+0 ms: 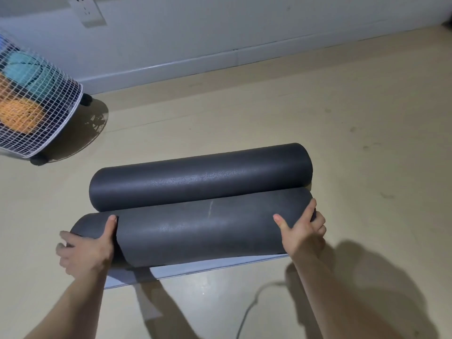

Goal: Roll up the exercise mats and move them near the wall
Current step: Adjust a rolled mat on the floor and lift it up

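Near mat [195,231] looks like thick, springy foam: prob. light but bulky, and it'll want to unroll if let go. Matte surface w/ fine grain, so grip should be good, not slippery. Best hold is at both ends, as now, pressing in & down so the coil stays tight. To carry it, a hand under each end or an arm round the middle would do.

Left hand [85,250] grips the roll's left end, thumb on top, fingers [62,237] curled round the end. Right hand [303,231] grips the right end, thumb on top, fingers [315,211] wrapped over the far edge. Neither hand is free.

Looks: dark grey, pale scuff line near mid-top, underside paler blue-grey. Nearly all rolled; a short flap [195,267] lies flat on the floor [342,118] on the near side, not yet wound in. The roll lies across the view, touching the far mat [200,177], which is fully rolled, same dark grey, parallel & on the wall [220,33] side. Both sit apart from the wall w/ floor between, so the move isn't done. Wire basket [36,106] stands at left, near the wall.
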Tool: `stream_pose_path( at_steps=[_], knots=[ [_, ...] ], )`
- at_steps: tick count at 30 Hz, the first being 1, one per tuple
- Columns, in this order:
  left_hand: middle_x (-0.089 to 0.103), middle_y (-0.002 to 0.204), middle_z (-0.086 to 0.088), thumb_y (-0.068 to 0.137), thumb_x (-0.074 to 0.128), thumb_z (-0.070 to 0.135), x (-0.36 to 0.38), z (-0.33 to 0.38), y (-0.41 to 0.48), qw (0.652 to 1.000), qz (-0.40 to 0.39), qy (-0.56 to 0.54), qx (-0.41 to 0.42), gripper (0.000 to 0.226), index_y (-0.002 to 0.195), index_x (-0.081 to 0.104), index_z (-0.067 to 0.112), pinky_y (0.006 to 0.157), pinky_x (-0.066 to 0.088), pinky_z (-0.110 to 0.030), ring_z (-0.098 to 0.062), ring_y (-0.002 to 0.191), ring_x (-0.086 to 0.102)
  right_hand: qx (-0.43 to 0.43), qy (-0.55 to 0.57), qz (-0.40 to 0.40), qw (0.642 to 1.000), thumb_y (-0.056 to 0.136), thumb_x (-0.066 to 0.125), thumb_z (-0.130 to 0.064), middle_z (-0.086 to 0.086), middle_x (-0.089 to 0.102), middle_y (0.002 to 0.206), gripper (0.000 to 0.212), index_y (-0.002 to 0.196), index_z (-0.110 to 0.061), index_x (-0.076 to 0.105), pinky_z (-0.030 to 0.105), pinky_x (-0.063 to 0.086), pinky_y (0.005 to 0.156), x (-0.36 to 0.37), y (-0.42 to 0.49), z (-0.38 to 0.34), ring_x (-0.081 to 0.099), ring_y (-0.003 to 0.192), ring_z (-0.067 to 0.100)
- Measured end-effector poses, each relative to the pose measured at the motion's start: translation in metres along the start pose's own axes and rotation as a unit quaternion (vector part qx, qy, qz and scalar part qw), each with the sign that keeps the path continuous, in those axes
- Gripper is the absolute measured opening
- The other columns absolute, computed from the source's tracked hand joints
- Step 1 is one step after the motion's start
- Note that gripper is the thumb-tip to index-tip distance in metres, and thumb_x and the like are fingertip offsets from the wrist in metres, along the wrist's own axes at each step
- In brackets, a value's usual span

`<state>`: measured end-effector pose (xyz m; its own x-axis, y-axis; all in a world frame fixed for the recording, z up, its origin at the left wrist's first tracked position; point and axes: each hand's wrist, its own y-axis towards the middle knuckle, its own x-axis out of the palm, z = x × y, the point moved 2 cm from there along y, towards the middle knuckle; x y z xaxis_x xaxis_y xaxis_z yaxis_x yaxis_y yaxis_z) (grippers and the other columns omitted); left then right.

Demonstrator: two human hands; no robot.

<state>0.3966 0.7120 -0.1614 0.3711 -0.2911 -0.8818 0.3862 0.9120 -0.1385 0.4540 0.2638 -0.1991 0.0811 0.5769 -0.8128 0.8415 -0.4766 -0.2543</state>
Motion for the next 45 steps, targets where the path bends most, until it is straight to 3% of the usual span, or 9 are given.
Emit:
stream_pose_path(
  at_steps=[4, 14, 22, 26, 29, 32, 36, 40, 45],
  knots=[
    [0.034, 0.151, -0.026, 0.076, 0.07, 0.077, 0.0, -0.01, 0.012, 0.999, -0.018, -0.034, -0.022, 0.115, 0.155, 0.025, 0.008, 0.113, 0.031, -0.059, -0.047, 0.139, 0.032, 0.011, 0.012, 0.018, 1.0, 0.083, 0.073, -0.062, 0.016, 0.032, 0.155, 0.108, 0.163, -0.021, 0.014, 0.055, 0.038, 0.11, 0.001, -0.002, -0.001, 0.038, 0.135, 0.043],
    [0.041, 0.149, -0.022, 0.065, 0.076, 0.079, -0.001, -0.013, 0.019, 0.996, -0.031, -0.076, -0.026, 0.121, 0.151, 0.033, 0.005, 0.11, 0.037, -0.062, -0.045, 0.139, 0.036, 0.036, 0.018, -0.003, 0.999, 0.082, 0.071, -0.065, 0.015, 0.027, 0.16, 0.109, 0.162, -0.024, 0.009, 0.053, 0.031, 0.117, -0.018, -0.015, -0.022, 0.029, 0.144, 0.04],
    [0.051, 0.146, -0.015, 0.061, 0.079, 0.077, -0.015, -0.017, 0.022, 0.992, -0.046, -0.116, 0.011, 0.113, 0.145, 0.046, 0.008, 0.11, 0.041, -0.055, -0.041, 0.135, 0.046, 0.048, -0.012, 0.003, 0.999, 0.068, 0.068, -0.084, 0.018, 0.027, 0.158, 0.127, 0.161, -0.022, 0.008, 0.054, 0.028, 0.117, -0.026, -0.026, -0.034, 0.028, 0.144, 0.04],
    [0.059, 0.136, -0.008, 0.048, 0.076, 0.085, -0.013, -0.029, 0.024, 0.99, -0.062, -0.123, 0.035, 0.115, 0.135, 0.052, 0.015, 0.103, 0.049, -0.056, -0.038, 0.122, 0.058, 0.025, -0.07, -0.025, 0.997, 0.05, 0.069, -0.093, 0.019, 0.018, 0.162, 0.149, 0.161, -0.024, -0.003, 0.056, 0.027, 0.118, -0.021, -0.034, -0.029, 0.025, 0.145, 0.041],
    [0.052, 0.141, -0.016, 0.056, 0.078, 0.079, -0.009, -0.03, 0.024, 0.988, -0.072, -0.125, 0.048, 0.116, 0.141, 0.044, 0.01, 0.109, 0.043, -0.057, -0.043, 0.13, 0.05, 0.001, -0.131, -0.03, 0.991, 0.058, 0.059, -0.096, 0.02, 0.004, 0.166, 0.139, 0.161, -0.025, -0.002, 0.06, 0.019, 0.12, -0.022, -0.036, -0.036, 0.014, 0.15, 0.043],
    [0.033, 0.156, -0.024, 0.076, 0.078, 0.066, -0.004, -0.024, 0.018, 0.993, -0.064, -0.089, 0.046, 0.114, 0.156, 0.023, 0.006, 0.116, 0.029, -0.056, -0.045, 0.144, 0.03, -0.146, -0.262, -0.044, 0.953, 0.082, 0.042, -0.088, 0.015, 0.003, 0.171, 0.106, 0.164, -0.029, 0.012, 0.062, 0.011, 0.123, -0.019, -0.046, -0.058, 0.003, 0.155, 0.04],
    [0.014, 0.166, -0.016, 0.089, 0.063, 0.064, 0.004, -0.02, 0.002, 0.997, -0.036, -0.048, 0.057, 0.095, 0.16, 0.017, 0.019, 0.113, 0.026, -0.065, -0.042, 0.15, 0.015, -0.337, -0.334, -0.17, 0.864, 0.067, 0.063, -0.09, 0.004, 0.018, 0.169, 0.125, 0.164, -0.027, 0.016, 0.051, 0.014, 0.126, -0.01, -0.046, -0.097, 0.014, 0.155, 0.028],
    [0.005, 0.167, -0.016, 0.101, 0.045, 0.057, 0.01, -0.018, -0.015, 0.992, -0.025, 0.022, 0.122, 0.068, 0.159, 0.025, 0.027, 0.115, 0.024, -0.062, -0.047, 0.146, 0.012, -0.377, -0.399, -0.227, 0.805, 0.041, 0.075, -0.09, 0.003, 0.032, 0.157, 0.148, 0.16, -0.021, 0.021, 0.046, 0.031, 0.117, -0.002, -0.037, -0.129, 0.035, 0.142, 0.027],
    [0.0, 0.166, -0.022, 0.095, 0.05, 0.065, 0.024, -0.039, -0.086, 0.986, -0.14, -0.088, -0.01, 0.106, 0.161, -0.006, 0.003, 0.115, 0.033, -0.054, -0.044, 0.146, 0.024, -0.374, -0.421, -0.226, 0.795, 0.034, 0.068, -0.096, 0.002, 0.045, 0.137, 0.14, 0.148, -0.022, 0.035, 0.045, 0.044, 0.101, 0.0, -0.054, -0.128, 0.047, 0.123, 0.029]
  ],
)
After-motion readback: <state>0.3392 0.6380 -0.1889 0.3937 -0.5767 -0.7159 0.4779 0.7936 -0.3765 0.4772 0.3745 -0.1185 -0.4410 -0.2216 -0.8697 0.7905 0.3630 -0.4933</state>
